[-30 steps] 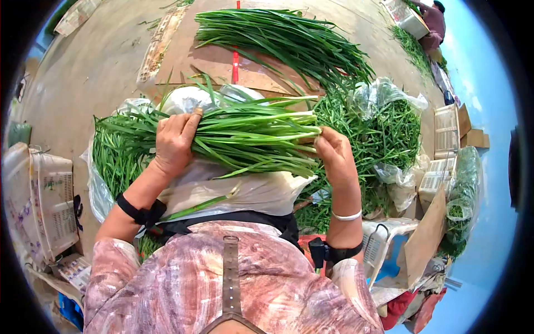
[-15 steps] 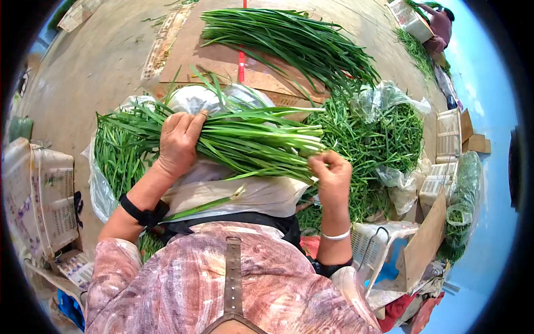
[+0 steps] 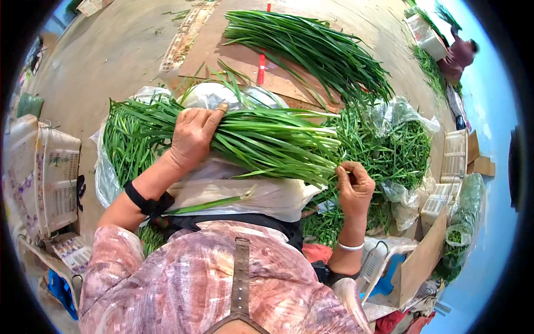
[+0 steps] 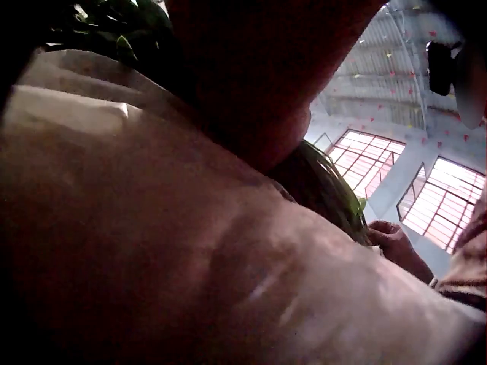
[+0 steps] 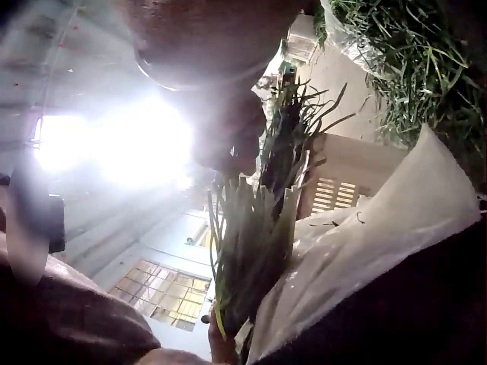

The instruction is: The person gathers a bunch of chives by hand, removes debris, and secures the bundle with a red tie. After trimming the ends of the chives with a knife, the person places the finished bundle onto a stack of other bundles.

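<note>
A thick bunch of garlic chives (image 3: 267,139) lies across the lap in the head view, green leaves to the left and pale stem ends to the right. My left hand (image 3: 194,131) grips it around the middle, thumb uppermost. At the lower corner of the stem ends, my right hand (image 3: 356,186) has its fingers curled, thumb and forefinger pinching at the tips. The right wrist view shows the cut stem ends (image 5: 255,220) close up, below the dark right hand (image 5: 228,129). A single loose chive (image 3: 208,206) rests on the whitish plastic sheet (image 3: 267,197) over the lap.
A larger chive pile (image 3: 311,50) lies on a brown board (image 3: 206,53) ahead. Plastic bags of loose greens flank the lap, left (image 3: 125,139) and right (image 3: 389,150). Crates (image 3: 58,178) stand at the left, more at the right. Another person (image 3: 459,58) is at the far right.
The head view has swung, so the scene sits further right. My right hand has worked down the stem ends from their middle to the lower corner. My left hand keeps its grip on the bunch.
</note>
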`<state>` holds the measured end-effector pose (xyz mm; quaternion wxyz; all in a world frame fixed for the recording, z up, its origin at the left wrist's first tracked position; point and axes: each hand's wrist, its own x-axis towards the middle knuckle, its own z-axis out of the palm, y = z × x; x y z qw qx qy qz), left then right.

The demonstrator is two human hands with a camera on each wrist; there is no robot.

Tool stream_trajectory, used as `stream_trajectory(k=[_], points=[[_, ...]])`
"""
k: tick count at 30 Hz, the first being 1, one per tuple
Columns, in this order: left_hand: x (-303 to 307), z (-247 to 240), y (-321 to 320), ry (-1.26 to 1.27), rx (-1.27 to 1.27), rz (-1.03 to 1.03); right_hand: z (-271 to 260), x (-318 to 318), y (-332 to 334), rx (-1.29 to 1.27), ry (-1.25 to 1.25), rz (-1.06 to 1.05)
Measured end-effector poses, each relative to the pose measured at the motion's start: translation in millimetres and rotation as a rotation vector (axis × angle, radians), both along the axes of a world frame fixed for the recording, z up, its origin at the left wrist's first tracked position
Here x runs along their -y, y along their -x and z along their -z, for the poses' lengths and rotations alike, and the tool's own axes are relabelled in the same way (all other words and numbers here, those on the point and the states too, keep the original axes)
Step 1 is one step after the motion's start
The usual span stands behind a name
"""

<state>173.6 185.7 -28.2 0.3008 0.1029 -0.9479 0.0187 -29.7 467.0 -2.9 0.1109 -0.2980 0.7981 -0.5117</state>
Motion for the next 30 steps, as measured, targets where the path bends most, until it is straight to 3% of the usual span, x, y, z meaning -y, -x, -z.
stream_trajectory(k=[2,3,5,6,8,10,13,16,18,21,23,24,26,28,30], points=[[-2.5,-5.0,-0.1,-0.03,0.027,-0.007,-3.4,7.4,3.7,-0.258,-0.066,-0.094],[-1.9,-4.3,0.1,-0.028,0.027,-0.01,-3.7,6.6,5.3,-0.258,-0.067,-0.093],[-0.9,-5.8,1.0,-0.028,0.04,0.002,-5.1,0.4,13.5,0.009,-0.179,-0.053],[-1.0,-6.3,0.4,-0.027,0.054,0.008,-1.7,-6.7,20.0,-0.044,-0.211,-0.02],[-1.7,-7.5,-0.4,-0.014,0.093,-0.011,-21.6,-9.8,25.3,-0.387,-0.381,0.08],[0.1,-10.7,1.3,0.007,0.127,-0.021,-43.3,-5.0,25.6,-0.508,-0.347,0.096],[2.5,-16.2,4.1,0.023,0.183,0.003,-84.6,36.3,0.4,-0.7,-0.275,-0.289],[3.9,-33.8,7.4,0.027,0.266,0.033,-71.0,89.6,-31.2,-0.629,-0.285,-0.634],[3.3,-54.4,13.0,0.082,0.313,0.007,-51.8,121.8,-49.1,-0.663,-0.384,-0.706],[-0.6,-93.1,25.0,0.18,0.391,-0.029,-31.2,153.2,-60.0,-0.693,-0.391,-0.676],[-3.6,-117.6,33.6,0.214,0.48,-0.062,-26.4,164.6,-59.9,-0.7,-0.129,-0.538],[-2.8,-123.5,37.2,0.248,0.565,-0.079,-25.2,169.7,-57.1,-0.699,-0.126,-0.543],[1.5,-130.0,47.3,0.279,0.481,-0.012,-29.4,175.9,-47.2,-0.434,-0.171,-0.612],[2.0,-143.8,61.7,0.257,0.576,0.09,-32.5,174.4,-37.4,-0.383,-0.176,-0.578],[-0.8,-162.9,82.3,0.274,0.753,0.116,-28.1,178.0,-20.1,-0.21,-0.018,-0.599]])
